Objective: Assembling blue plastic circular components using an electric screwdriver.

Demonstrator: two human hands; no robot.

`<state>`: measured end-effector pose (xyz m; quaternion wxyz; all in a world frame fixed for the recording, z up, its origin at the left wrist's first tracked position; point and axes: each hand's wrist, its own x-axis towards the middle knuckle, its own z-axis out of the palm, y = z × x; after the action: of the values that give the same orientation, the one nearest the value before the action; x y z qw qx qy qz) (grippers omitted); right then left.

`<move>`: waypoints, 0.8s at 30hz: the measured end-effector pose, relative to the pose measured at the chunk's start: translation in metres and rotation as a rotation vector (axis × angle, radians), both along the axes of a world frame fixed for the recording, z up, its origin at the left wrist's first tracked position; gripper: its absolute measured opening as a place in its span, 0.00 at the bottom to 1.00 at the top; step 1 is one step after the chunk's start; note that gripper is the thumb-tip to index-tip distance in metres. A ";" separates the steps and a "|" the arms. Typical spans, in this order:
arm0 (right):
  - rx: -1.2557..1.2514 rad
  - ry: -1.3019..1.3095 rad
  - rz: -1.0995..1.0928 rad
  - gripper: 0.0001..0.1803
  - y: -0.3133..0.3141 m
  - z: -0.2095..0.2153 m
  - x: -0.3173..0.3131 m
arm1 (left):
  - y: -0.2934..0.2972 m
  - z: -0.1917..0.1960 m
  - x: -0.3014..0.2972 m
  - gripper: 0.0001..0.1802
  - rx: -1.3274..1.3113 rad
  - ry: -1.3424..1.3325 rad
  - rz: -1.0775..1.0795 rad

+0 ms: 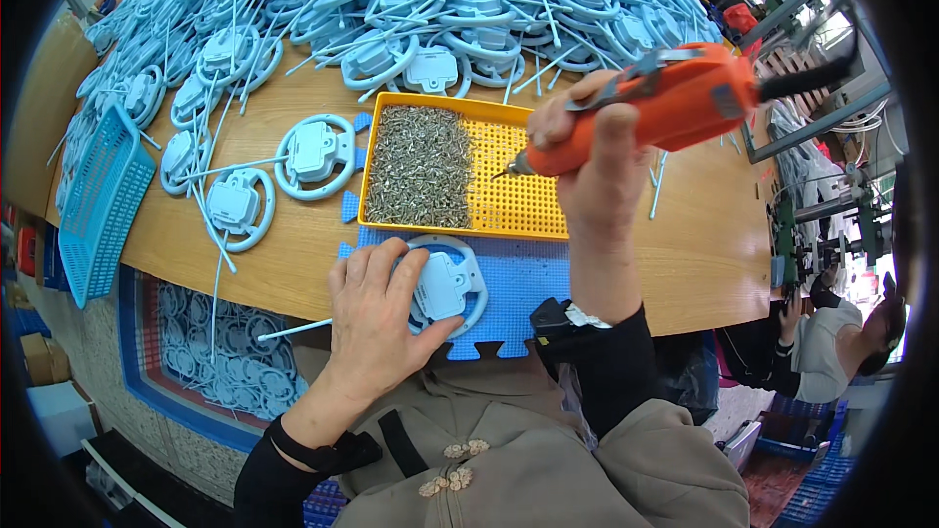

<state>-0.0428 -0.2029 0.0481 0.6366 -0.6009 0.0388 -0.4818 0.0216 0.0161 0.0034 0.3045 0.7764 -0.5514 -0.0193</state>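
Observation:
My left hand (pixel 377 318) lies over a light-blue plastic ring-shaped part (pixel 445 284) with a boxy centre and a long thin stem, pressing it on the blue foam mat (pixel 523 274). Its fingers are stretched across the part's left side and hide some of it. An orange electric screwdriver (pixel 650 108) is gripped in my right hand (pixel 597 152), raised above the yellow tray (pixel 514 220). The driver's bit points left and hangs over the tray's bare perforated half. Small metal screws (pixel 416 166) fill the tray's left half.
A big heap of similar blue parts (pixel 430 20) covers the table's far side, with a few loose ones (pixel 235 203) at left. A blue basket (pixel 103 205) stands at the left edge. Below is a crate of parts (pixel 220 342). Another person (pixel 831 347) is at right.

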 end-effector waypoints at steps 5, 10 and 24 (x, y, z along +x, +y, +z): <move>0.008 0.045 0.076 0.37 0.029 0.035 -0.021 | -0.004 -0.005 -0.001 0.36 -0.036 0.022 0.031; 0.028 0.128 0.225 0.36 0.058 0.020 -0.034 | -0.006 -0.010 -0.002 0.35 -0.048 0.015 0.047; -0.012 0.206 0.178 0.33 0.079 0.011 -0.027 | -0.006 -0.011 -0.003 0.36 -0.018 0.036 0.051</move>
<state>-0.0697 -0.1240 0.0594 0.6659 -0.6522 0.0476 -0.3591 0.0190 0.0102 -0.0072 0.3214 0.7871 -0.5260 -0.0205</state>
